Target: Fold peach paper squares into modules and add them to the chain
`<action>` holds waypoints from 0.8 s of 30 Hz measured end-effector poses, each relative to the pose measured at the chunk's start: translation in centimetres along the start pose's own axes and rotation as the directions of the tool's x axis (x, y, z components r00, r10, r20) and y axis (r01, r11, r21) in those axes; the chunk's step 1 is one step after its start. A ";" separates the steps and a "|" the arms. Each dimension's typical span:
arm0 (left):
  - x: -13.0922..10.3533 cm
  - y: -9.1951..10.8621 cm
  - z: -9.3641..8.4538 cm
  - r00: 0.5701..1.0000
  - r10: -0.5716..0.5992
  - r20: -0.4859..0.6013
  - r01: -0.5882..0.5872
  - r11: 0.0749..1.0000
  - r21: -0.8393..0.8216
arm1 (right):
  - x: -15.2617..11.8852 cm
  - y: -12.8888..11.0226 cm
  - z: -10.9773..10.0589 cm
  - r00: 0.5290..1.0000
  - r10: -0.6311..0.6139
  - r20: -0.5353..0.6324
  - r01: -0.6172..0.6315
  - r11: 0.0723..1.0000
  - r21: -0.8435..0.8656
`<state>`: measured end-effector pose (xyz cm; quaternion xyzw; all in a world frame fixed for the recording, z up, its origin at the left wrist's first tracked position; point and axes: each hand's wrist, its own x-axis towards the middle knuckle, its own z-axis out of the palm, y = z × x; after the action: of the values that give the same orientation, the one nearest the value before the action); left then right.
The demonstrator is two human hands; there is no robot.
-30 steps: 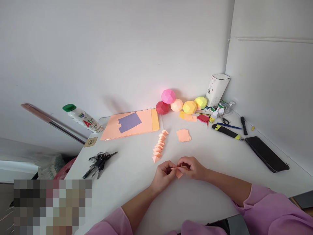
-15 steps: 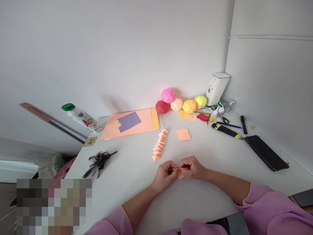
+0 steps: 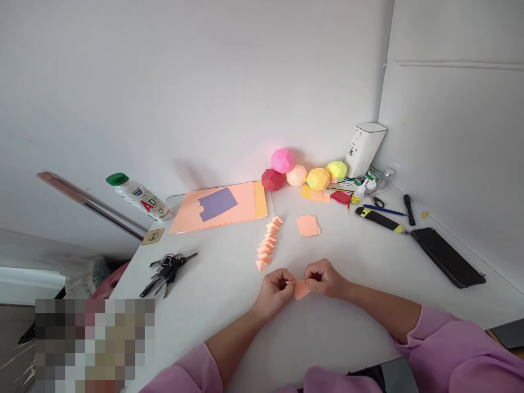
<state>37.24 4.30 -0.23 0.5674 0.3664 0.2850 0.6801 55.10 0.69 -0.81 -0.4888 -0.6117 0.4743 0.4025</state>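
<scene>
Between my hands, low over the white table, is a small peach paper piece [image 3: 302,290]. My left hand [image 3: 275,293] pinches its left edge with thumb and fingers. The right edge is pinched by my right hand [image 3: 326,279]. Just beyond my hands stands a row of folded peach paper pieces [image 3: 268,244], overlapping one another and running away from me. To the right of that row lies a small stack of peach paper squares [image 3: 308,225]. My fingertips hide the outer edges of the held paper.
Paper balls [image 3: 282,161] sit by the wall, beside a white box [image 3: 364,150]. Large peach sheets [image 3: 216,207], keys [image 3: 167,272] and a bottle [image 3: 141,199] are left. A cutter [image 3: 380,219], flashlight [image 3: 408,209] and black phone-like object [image 3: 447,256] lie right.
My hands have moved slightly apart, and more of the peach paper shows flat between them. My right hand has shifted a little to the right. The view has shifted slightly.
</scene>
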 end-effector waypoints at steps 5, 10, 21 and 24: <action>0.0 0.4 -0.1 0.997 -0.055 -0.059 0.053 0.998 -0.039 | 0.0 0.1 -0.5 0.999 0.042 0.002 -0.042 0.989 0.143; 0.2 0.3 -0.3 0.995 -0.058 -0.087 0.053 0.997 -0.057 | 0.0 -0.1 -0.8 0.999 0.037 -0.011 -0.033 0.961 0.273; 0.1 -0.1 -0.2 0.999 -0.034 0.021 0.034 0.999 -0.025 | 0.0 -0.6 -0.6 0.992 0.101 0.079 -0.108 0.989 0.096; 0.0 0.4 -0.1 0.999 -0.044 -0.011 0.044 0.999 -0.018 | 0.0 -1.0 -0.6 0.990 0.125 0.067 -0.131 0.986 0.102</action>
<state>37.21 4.45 0.19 0.5516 0.3802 0.2762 0.6891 55.49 0.72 0.35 -0.4904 -0.5649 0.5457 0.3777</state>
